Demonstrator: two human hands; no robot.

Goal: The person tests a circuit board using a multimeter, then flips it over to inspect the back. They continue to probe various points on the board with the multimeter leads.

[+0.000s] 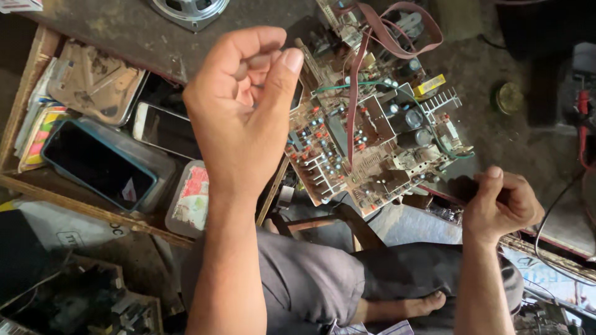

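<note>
Two bare hands frame a crowded repair bench as I watch from the head camera. My left hand [242, 108] is raised above the bench, fingers curled loosely toward the palm with the thumb up beside them, gripping nothing I can make out. My right hand [500, 205] is closed around the dark near corner of a circuit board [372, 136], which tilts between the two hands, its brown face packed with capacitors, resistors and a finned heat sink [444, 102]. A flat reddish ribbon cable [385, 37] loops across the board's far end, and a thin green wire [366, 85] crosses its middle. Left of the raised hand, an open wooden drawer [25, 87] holds a phone in a blue case [96, 164], another phone [164, 130] with a dark screen just beside it, and a worn brown case back [93, 80]. A small clear plastic box [189, 201] sits at the drawer's near edge. A round speaker [189, 9] rests at the bench's far edge, and a small brass-coloured tin [509, 97] lies well apart to the right. Grey trousers [310, 279] and a bare foot [416, 305] show below.
</note>
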